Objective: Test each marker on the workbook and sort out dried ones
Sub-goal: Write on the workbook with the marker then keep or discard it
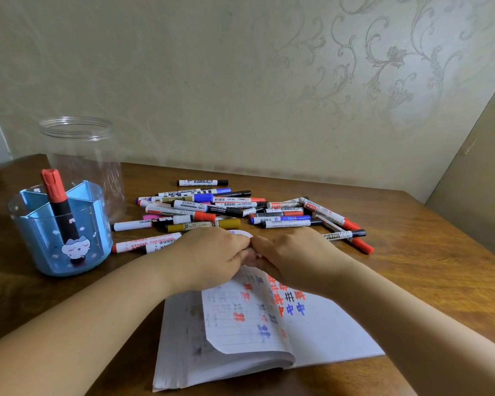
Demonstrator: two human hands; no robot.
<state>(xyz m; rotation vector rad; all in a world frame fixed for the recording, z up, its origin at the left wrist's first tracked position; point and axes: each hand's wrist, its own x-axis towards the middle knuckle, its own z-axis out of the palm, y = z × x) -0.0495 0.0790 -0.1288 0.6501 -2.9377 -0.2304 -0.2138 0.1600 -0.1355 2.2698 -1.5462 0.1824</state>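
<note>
Wooden table (412, 252) holds the workbook (269, 332) at six o'clock, where left hand (209, 258) and right hand (295, 255), fingers curled, meet over a mostly hidden marker (242, 233); tugging its cap risks scattering the pile (240, 208) at twelve.

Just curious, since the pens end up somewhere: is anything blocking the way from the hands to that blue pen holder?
Nothing visible does. Bare table lies between the hands and the blue holder; its top is open.
</note>
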